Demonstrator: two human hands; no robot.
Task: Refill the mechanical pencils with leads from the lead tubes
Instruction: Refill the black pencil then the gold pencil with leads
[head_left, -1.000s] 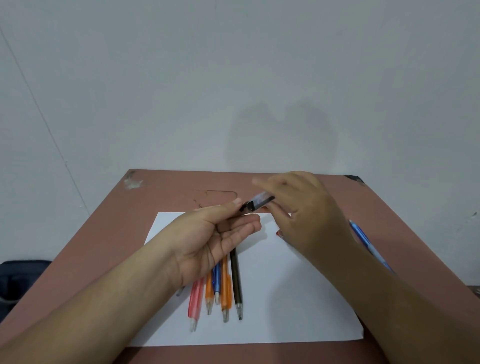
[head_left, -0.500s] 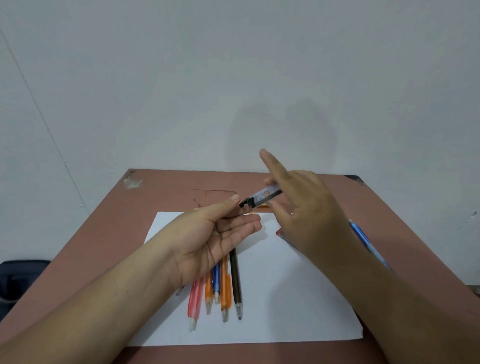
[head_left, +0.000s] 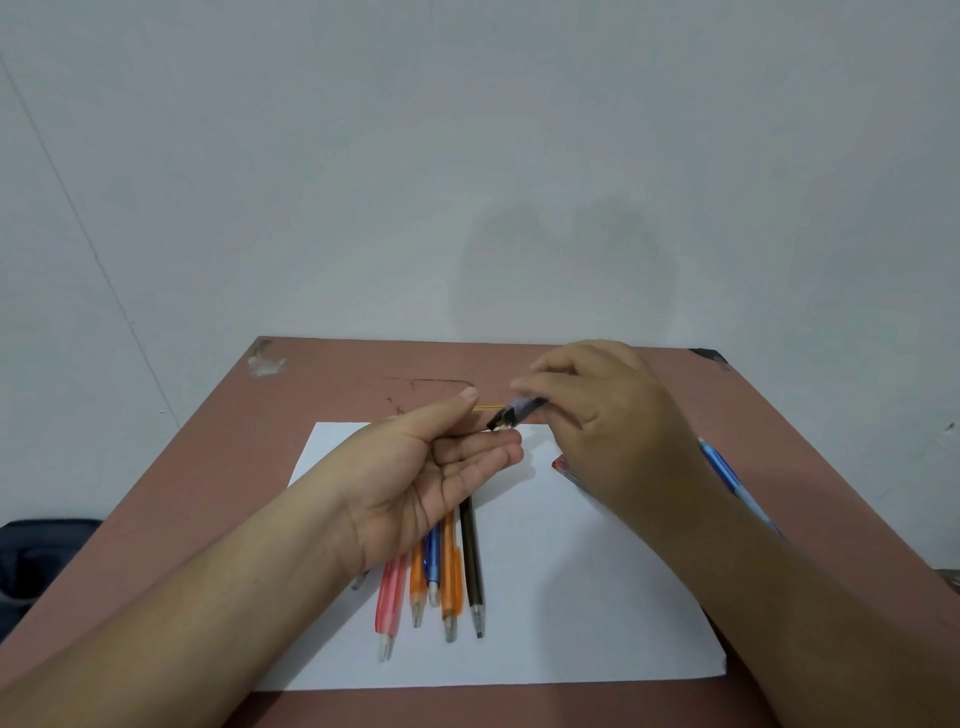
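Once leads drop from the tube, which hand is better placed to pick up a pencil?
Probably the left hand: it lies open, palm up, directly above the row of pencils. The right hand is busy pinching the tilted lead tube.

1 head view, forward and down, close over table (head_left: 218, 467), facing wall (head_left: 467, 156).

You face a plain pale grey-white wall (head_left: 467, 156), evenly lit, with a soft shadow low at its middle; a thin line runs slantwise down its left part. Below it your reddish-brown table (head_left: 218, 467) shows a chipped far-left corner; a dark blue bag (head_left: 41, 561) sits low at left.
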